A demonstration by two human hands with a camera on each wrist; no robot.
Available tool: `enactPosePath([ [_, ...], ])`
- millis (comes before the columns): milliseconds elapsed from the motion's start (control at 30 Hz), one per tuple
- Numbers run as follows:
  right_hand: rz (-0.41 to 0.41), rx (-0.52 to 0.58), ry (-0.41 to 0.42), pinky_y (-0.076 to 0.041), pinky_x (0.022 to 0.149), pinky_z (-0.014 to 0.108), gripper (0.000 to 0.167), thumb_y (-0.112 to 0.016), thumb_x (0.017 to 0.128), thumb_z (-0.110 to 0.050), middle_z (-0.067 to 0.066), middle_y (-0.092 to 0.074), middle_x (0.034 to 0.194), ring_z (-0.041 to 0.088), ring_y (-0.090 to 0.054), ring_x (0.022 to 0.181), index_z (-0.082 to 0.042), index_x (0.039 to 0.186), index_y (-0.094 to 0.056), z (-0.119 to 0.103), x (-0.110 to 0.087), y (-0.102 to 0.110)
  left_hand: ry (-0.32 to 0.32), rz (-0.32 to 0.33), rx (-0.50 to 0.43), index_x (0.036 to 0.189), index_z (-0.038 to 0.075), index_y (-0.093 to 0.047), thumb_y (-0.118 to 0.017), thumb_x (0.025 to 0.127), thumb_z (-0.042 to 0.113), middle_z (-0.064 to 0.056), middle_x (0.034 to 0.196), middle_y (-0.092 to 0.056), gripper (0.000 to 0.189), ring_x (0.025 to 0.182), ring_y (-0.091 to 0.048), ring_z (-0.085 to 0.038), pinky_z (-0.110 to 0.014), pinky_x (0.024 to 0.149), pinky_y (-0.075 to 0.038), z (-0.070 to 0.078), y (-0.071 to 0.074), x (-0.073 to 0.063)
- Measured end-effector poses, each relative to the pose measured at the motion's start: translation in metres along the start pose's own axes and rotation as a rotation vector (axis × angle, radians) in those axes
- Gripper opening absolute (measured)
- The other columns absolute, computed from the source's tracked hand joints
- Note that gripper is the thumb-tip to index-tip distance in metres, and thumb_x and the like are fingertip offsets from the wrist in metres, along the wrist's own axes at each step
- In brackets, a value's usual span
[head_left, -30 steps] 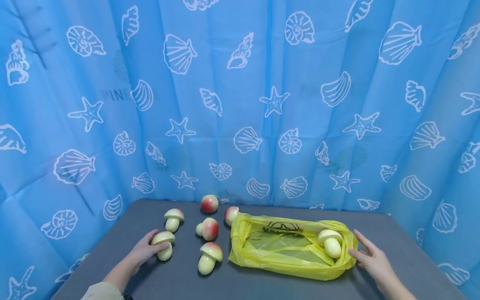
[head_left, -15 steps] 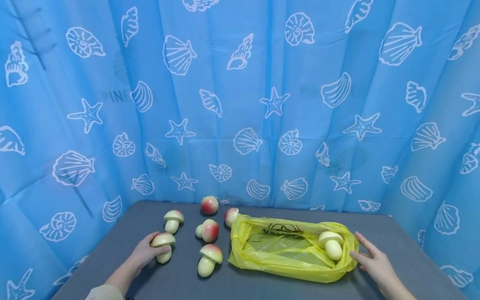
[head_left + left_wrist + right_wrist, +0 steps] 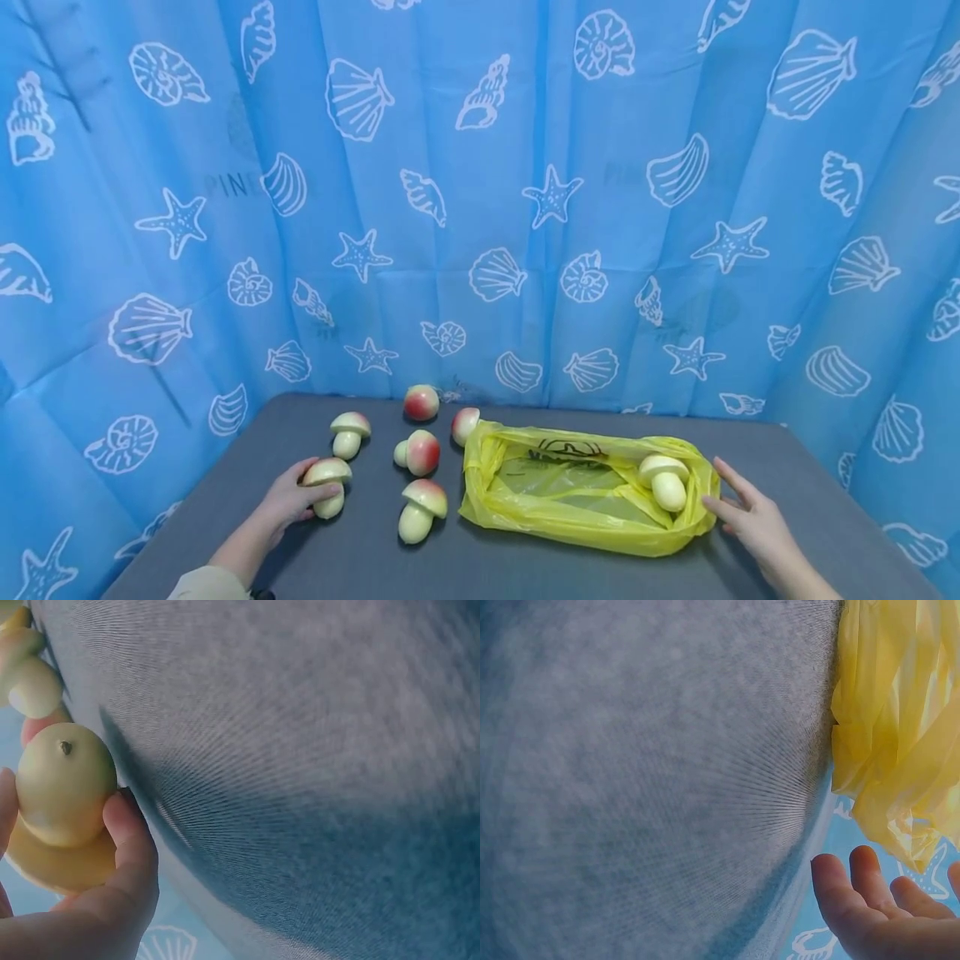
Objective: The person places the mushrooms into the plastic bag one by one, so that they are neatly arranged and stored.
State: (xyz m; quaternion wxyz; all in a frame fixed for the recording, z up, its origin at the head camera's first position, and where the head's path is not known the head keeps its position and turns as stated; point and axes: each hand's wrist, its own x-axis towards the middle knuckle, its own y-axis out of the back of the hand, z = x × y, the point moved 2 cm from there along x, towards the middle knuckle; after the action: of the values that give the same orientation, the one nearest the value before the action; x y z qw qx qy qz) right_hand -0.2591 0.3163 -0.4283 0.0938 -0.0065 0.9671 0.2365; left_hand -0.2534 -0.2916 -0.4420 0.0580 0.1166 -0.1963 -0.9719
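Observation:
At the left of the table, my left hand (image 3: 291,496) grips a toy mushroom (image 3: 327,472) with a pale cap tinged red and a cream stem. In the left wrist view the thumb and fingers lie on both sides of the toy mushroom (image 3: 66,780), its stem end facing the camera. My right hand (image 3: 753,517) stands at the right end of a yellow plastic bag (image 3: 570,533), fingers spread and relaxed. The right wrist view puts those fingers (image 3: 832,881) just below the crumpled yellow bag (image 3: 892,727). Inside the bag's right end lies another toy mushroom (image 3: 666,483).
Between the left hand and the bag lie several more toy mushrooms, among them a near one (image 3: 422,510), a red-capped one (image 3: 422,452) and one at the back (image 3: 422,402). One (image 3: 465,425) lies against the bag's back left corner. A blue shell-print curtain (image 3: 442,208) surrounds the grey table (image 3: 525,575).

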Motion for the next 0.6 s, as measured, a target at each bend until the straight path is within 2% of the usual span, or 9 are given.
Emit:
enactPosePath([
  [433, 0.015, 0.016, 0.034, -0.043, 0.094, 0.058, 0.075, -0.054, 0.101, -0.029, 0.031, 0.001, 0.155, 0.054, -0.019, 0.135, -0.008, 0.156, -0.008, -0.008, -0.005, -0.007, -0.010, 0.009, 0.000, 0.148, -0.011, -0.018, -0.071, 0.090, 0.033, -0.035, 0.140, -0.029, 0.090, 0.115, -0.048, -0.045, -0.044, 0.080, -0.052, 0.005, 0.006, -0.011],
  [600, 0.032, 0.008, 0.037, -0.042, 0.096, 0.059, 0.074, -0.054, 0.101, -0.028, 0.032, 0.001, 0.155, 0.054, -0.018, 0.136, -0.008, 0.156, -0.009, -0.009, -0.007, -0.002, -0.032, -0.005, -0.031, 0.149, -0.010, -0.017, -0.070, 0.091, 0.033, -0.034, 0.143, -0.027, 0.090, 0.120, -0.045, -0.046, -0.046, 0.084, -0.052, 0.017, 0.000, -0.015],
])
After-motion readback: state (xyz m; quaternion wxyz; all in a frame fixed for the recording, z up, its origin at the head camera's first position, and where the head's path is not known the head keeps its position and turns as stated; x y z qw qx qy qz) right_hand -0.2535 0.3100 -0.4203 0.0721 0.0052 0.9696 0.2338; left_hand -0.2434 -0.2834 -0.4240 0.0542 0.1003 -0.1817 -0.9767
